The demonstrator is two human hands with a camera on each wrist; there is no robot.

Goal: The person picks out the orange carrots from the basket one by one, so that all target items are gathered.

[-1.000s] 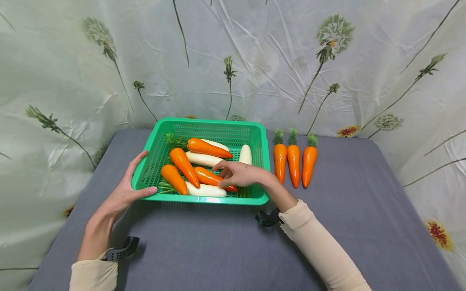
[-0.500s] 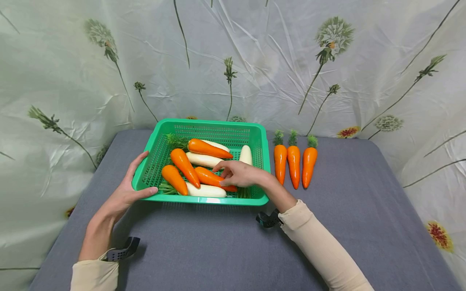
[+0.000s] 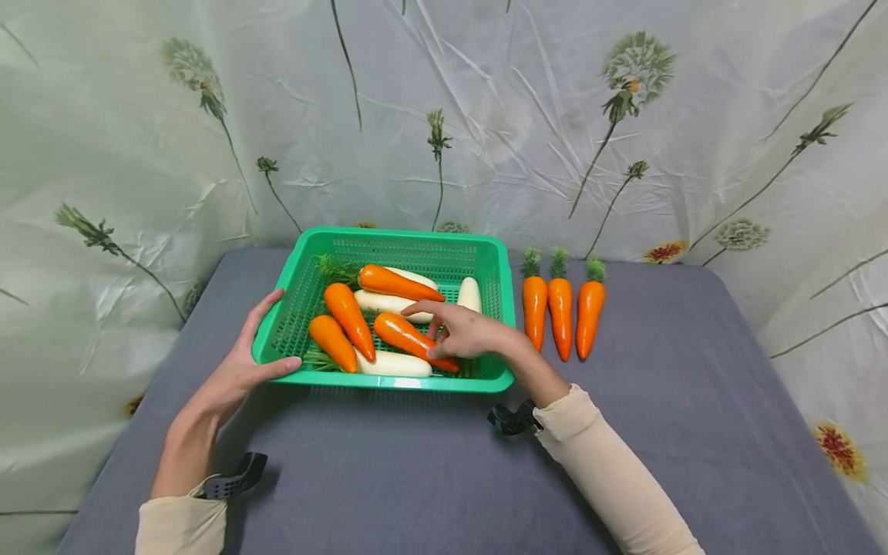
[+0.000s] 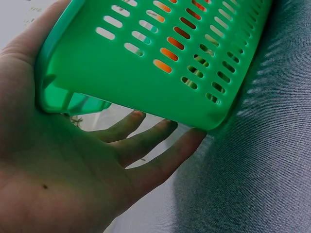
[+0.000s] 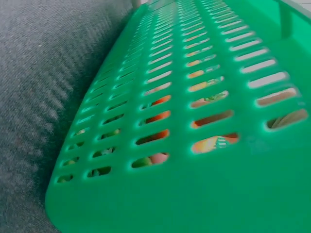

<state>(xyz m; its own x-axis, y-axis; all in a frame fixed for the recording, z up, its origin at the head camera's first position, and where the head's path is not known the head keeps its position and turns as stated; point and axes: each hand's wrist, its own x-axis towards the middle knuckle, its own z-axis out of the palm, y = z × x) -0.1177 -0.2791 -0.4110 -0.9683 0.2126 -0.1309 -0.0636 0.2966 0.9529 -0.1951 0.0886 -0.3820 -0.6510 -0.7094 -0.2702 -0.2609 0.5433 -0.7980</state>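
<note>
Pinched by the right hand (image 3: 466, 331), a carrot (image 3: 404, 334) inside the green basket (image 3: 402, 234) has just shifted away from the neighbouring carrot (image 3: 349, 319), seemingly loosened, while the left hand (image 3: 239, 366) grips the basket with spread fingers

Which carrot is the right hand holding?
The carrot in the green basket nearest its front right corner, with the right hand pinching near its narrow end. No hand holds the three other basket carrots or three table carrots.

Carrots (image 3: 350, 317) and daikons (image 3: 394, 364) lie in the basket (image 3: 405, 233) — three more carrots (image 3: 560, 316) to its right — hanging cloth (image 3: 513, 146) behind.
</note>
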